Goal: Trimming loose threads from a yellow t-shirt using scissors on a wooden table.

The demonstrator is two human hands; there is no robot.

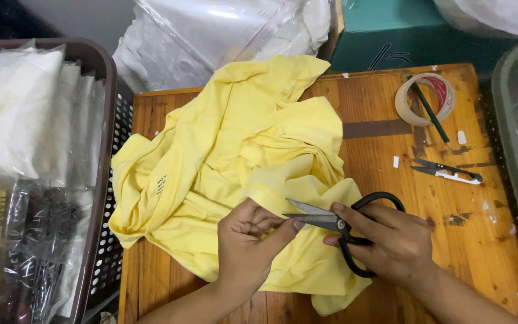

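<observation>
Yellow shirt (235, 156) lies bunched up across the wooden table (385, 96), spilling from the back edge down to the front, creased and folded over itself, with a small dark print showing on its left side. Down at its lower edge, the left hand (248, 243) is pinching a bit of the fabric, fingers curled in tight, thumb stretched out to the right and touching the blades. And there are the scissors (343, 225), big ones with black handles, blades slightly parted and pointing left, right at the pinched cloth. The right hand (391, 240) is closed round those handles, forefinger laid along the top near the pivot.

Out to the right on the bare wood, well clear of the hands, sits a small pair of thread snips (448, 172), lying flat. Behind them, near the far right corner, a roll of tape (425, 99) with a dark green pen (431, 113) resting slantwise across it. Little white scraps dotted about on the table.

On the left, a brown perforated basket (108, 180) packed with items in clear plastic bags, hard up against the table's side. At the back, more clear bags of white cloth (211, 36) and a teal cardboard box (403, 36). Far right, the edge of a grey-green crate (511, 138).
</observation>
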